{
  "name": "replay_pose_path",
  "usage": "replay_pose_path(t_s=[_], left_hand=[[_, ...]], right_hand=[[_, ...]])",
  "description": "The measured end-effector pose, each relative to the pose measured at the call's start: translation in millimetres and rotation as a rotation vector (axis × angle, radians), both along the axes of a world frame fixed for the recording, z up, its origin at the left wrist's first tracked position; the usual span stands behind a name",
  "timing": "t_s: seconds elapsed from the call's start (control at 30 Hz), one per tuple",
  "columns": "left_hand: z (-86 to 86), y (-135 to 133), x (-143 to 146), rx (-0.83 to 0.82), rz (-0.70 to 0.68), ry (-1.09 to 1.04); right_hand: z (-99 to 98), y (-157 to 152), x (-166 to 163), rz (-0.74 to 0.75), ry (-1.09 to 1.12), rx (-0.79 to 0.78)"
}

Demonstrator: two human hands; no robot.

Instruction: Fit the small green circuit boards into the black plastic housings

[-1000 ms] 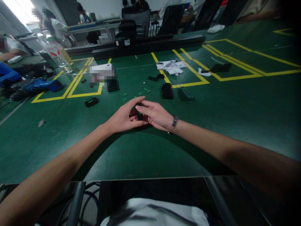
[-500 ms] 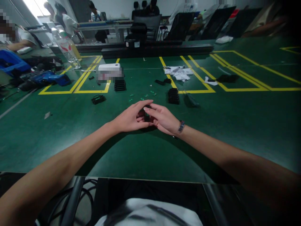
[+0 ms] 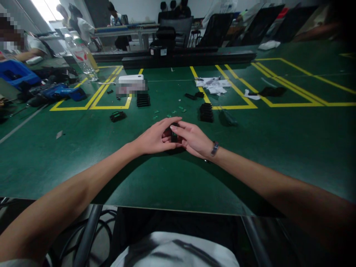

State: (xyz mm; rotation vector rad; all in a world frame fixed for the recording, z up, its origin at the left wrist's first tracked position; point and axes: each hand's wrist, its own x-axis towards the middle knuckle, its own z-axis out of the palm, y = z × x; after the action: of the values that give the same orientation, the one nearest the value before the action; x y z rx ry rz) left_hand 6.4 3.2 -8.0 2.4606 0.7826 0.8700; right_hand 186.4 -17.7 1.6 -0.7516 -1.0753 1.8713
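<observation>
Left hand: the left hand [image 3: 154,139] rests on the green table [image 3: 278,141] just left of frame centre, fingers curled round a small black part [image 3: 174,136]; thumb and fingertips pinch it from the left.
Right hand: the right hand [image 3: 194,140] meets it from the right, fingers closed on the same part, forefinger stretched over its top; a bracelet [image 3: 214,148] sits at the wrist.
Small black part: lies between the two hands at frame centre, touching both, mostly hidden by the fingers; its shape cannot be made out.
Above the hands: a scatter of tiny green chips [image 3: 174,111] lies near the fingertips.
Upper right of the hands: a stack of black pieces [image 3: 206,112] stands near.
Upper left of the hands: a single black piece [image 3: 118,116] lies well apart, with a second black stack [image 3: 143,99] and a white box [image 3: 131,79] beyond it.
Far left of frame: a blue bin [image 3: 16,72] and a clear bottle [image 3: 80,55].
Upper centre: white papers [image 3: 213,83] on a yellow line [image 3: 236,91].
</observation>
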Motion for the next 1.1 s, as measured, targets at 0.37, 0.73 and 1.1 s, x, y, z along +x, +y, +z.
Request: replay_pose_path(t_s=[0.37,0.73,1.1], left_hand=[[-1.9,1.1,-1.2,0.002,0.002,-0.003],[0.8,-0.5,0.1,0.007,-0.006,0.014],[0.6,-0.7,0.3,-0.008,-0.008,0.018]], right_hand=[[1.2,0.0,-2.2,-0.011,-0.003,0.009],[3.9,-1.1,-2.9,-0.028,0.000,0.009],[-1.9,1.4,-0.5,-0.009,0.007,0.011]])
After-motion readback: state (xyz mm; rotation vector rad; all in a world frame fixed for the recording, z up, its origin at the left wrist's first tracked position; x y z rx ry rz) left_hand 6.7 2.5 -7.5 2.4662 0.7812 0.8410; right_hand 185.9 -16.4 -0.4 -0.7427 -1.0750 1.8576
